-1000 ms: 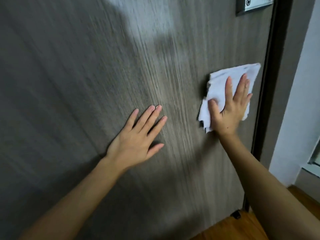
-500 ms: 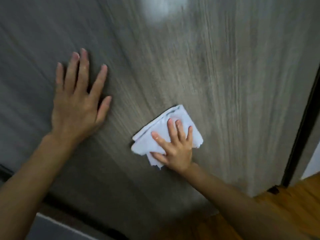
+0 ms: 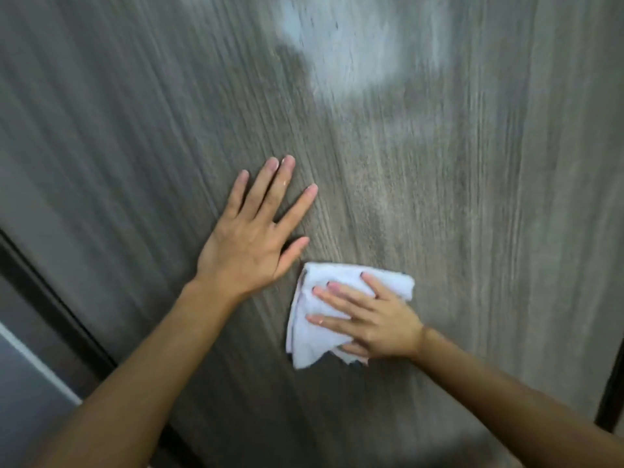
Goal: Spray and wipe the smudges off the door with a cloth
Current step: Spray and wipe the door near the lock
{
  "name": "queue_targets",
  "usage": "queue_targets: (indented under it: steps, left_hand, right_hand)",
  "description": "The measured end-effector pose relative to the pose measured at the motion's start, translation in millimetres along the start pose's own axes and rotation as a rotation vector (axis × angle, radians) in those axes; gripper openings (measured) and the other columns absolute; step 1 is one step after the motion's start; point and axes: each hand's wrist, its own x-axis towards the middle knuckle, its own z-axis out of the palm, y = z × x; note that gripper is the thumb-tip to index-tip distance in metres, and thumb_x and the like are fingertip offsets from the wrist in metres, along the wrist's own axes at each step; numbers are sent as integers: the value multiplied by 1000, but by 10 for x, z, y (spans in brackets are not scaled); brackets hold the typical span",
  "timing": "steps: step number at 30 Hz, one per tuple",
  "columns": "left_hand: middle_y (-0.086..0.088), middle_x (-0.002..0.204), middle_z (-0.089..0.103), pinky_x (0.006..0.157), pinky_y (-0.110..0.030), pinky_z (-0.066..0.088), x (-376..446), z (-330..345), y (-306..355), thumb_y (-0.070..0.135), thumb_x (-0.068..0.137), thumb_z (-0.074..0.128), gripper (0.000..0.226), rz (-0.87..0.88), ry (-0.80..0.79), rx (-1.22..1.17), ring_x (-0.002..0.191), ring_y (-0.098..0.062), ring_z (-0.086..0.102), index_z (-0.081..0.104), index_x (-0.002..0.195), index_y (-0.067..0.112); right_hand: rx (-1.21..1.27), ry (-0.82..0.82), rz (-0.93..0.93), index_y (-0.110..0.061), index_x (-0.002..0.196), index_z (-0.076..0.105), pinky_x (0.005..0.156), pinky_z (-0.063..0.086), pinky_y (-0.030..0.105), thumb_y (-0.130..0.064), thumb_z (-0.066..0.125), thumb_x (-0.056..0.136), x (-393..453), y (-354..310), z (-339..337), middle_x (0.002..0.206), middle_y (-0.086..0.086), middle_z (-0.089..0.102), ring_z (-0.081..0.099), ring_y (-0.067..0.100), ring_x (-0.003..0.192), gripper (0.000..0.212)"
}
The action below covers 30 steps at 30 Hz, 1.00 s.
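A grey wood-grain door (image 3: pixel 472 197) fills the view. My right hand (image 3: pixel 368 319) presses a folded white cloth (image 3: pixel 314 336) flat against the door's lower middle, fingers straight and spread, pointing left. My left hand (image 3: pixel 256 238) lies flat on the door just up and left of the cloth, fingers straight, its thumb close to the cloth's top edge. A pale glossy patch (image 3: pixel 354 52) shows on the door near the top. No spray bottle is in view.
The dark door edge and frame (image 3: pixel 50 292) run diagonally at the lower left, with a light wall (image 3: pixel 23 400) beyond. Another dark frame strip (image 3: pixel 611 393) stands at the right edge.
My right hand has slid the cloth across the door from its right edge leftward and down. My left hand stays flat on the door and now lies close beside the cloth.
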Motion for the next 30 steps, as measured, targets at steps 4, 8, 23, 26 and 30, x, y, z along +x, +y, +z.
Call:
queue_targets:
  steps: [4,8,23,26,30]
  left_hand:
    - [-23,154,22,117,-49,8,22,9,9,46,97,35,62,-3,6,-27,142,-37,19,27,150,16]
    - [-21,155,17,118,-48,6,3,19,-9,46,100,29,60,5,16,-36,143,-36,17,21,151,16]
    - [-28,156,11,114,-60,2,33,-277,-803,38,98,34,59,-674,153,-95,144,-45,6,23,151,14]
    - [-27,156,13,114,-61,4,31,-228,-824,41,99,30,59,-681,152,-79,144,-45,8,26,150,13]
    - [-25,157,12,114,-60,3,6,-239,-835,43,98,30,60,-688,130,-86,144,-43,6,26,150,14]
  right_hand:
    - [-82,213,410,-27,148,36,114,15,55,-55,33,97,272,844,-270,152,17,35,23,30,146,58]
    - [-57,368,873,-23,145,43,114,16,58,-51,44,94,902,1206,-463,153,22,32,26,36,143,58]
    - [38,-7,-255,-32,150,33,120,-3,50,-58,36,96,1499,919,-497,160,8,21,10,27,149,61]
    - [-16,95,-90,-33,150,34,118,4,53,-60,44,93,1975,1360,-721,159,10,23,16,29,148,64]
    - [-70,244,307,-33,150,34,116,9,55,-59,41,92,2539,1749,-970,159,13,24,20,32,147,64]
